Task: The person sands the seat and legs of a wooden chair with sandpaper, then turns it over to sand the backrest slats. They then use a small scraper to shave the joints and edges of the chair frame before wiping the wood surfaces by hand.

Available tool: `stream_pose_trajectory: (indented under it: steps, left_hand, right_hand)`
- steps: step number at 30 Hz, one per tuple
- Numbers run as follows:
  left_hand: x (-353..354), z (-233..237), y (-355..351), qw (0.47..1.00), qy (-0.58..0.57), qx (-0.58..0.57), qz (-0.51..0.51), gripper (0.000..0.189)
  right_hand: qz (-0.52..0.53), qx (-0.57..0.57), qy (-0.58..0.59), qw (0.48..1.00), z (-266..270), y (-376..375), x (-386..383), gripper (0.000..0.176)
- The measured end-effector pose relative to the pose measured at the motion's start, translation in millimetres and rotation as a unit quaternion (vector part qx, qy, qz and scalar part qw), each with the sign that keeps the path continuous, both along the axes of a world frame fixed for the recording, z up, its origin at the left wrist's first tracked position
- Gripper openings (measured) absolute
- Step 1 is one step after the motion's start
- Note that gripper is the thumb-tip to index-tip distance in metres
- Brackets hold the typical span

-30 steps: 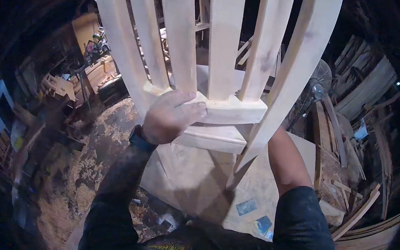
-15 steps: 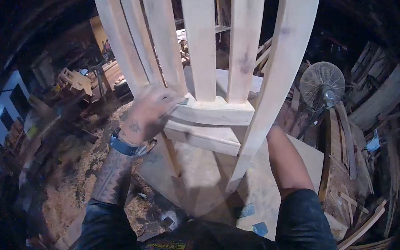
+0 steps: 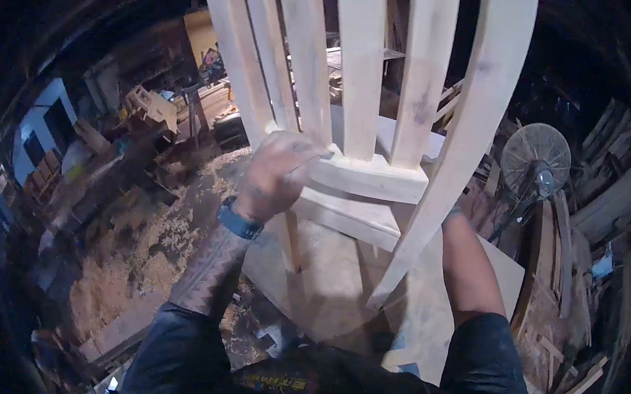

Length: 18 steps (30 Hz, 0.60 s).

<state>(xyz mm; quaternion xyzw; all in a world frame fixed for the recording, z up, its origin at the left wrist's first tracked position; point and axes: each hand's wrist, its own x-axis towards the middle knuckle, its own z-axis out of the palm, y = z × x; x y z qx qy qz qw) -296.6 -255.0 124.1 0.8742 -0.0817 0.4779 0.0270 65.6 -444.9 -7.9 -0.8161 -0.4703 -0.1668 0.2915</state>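
A pale wooden chair frame with several upright slats stands in front of me. My left hand, blurred by motion, is closed at the left end of the curved crossrail; a small piece, too blurred to name, shows at its fingertips. A second rail runs below. My right hand is mostly hidden behind the right-hand post, with only the wrist and forearm showing. Under the chair lies a light board.
A round fan stands at the right, near long wooden planks. Wood shavings cover the floor at the left. Farther back on the left is a wooden piece.
The chair and both arms appear farther right in the view, as does the background. My left hand remains at the left end of the crossrail.
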Motion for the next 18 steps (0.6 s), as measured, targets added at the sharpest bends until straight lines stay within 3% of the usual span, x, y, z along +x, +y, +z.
stream_pose_trajectory:
  steps: [3, 7, 8, 11, 12, 15, 18]
  left_hand:
    - [6, -1, -7, 0.999, 0.004, 0.025, -0.039, 0.023]
    - [3, -8, 1, 0.997, 0.034, 0.062, -0.009, 0.035]
    - [-3, -8, 20, 0.978, 0.026, 0.187, 0.084, 0.035]
    - [-27, -1, 37, 0.988, 0.081, -0.017, 0.132, 0.029]
    - [-23, -7, 27, 0.989, 0.037, -0.047, 0.133, 0.023]
    - [2, -22, -9, 0.999, -0.023, 0.009, 0.03, 0.028]
    - [0, -33, 18, 0.996, -0.049, 0.058, 0.05, 0.025]
  right_hand:
    - [0.004, 0.002, 0.001, 1.0, 1, 0, 1, 0.035]
    - [0.004, 0.005, 0.002, 1.0, -2, 1, -1, 0.034]
    - [0.004, 0.005, 0.002, 1.0, -2, 0, -1, 0.034]
    - [0.004, 0.008, 0.006, 1.0, -3, -3, -1, 0.034]
    - [0.003, 0.009, 0.007, 1.0, -2, -3, -2, 0.034]
    - [0.004, 0.012, 0.009, 1.0, -2, -2, 0, 0.033]
    - [0.006, 0.009, 0.008, 1.0, -2, 1, -1, 0.033]
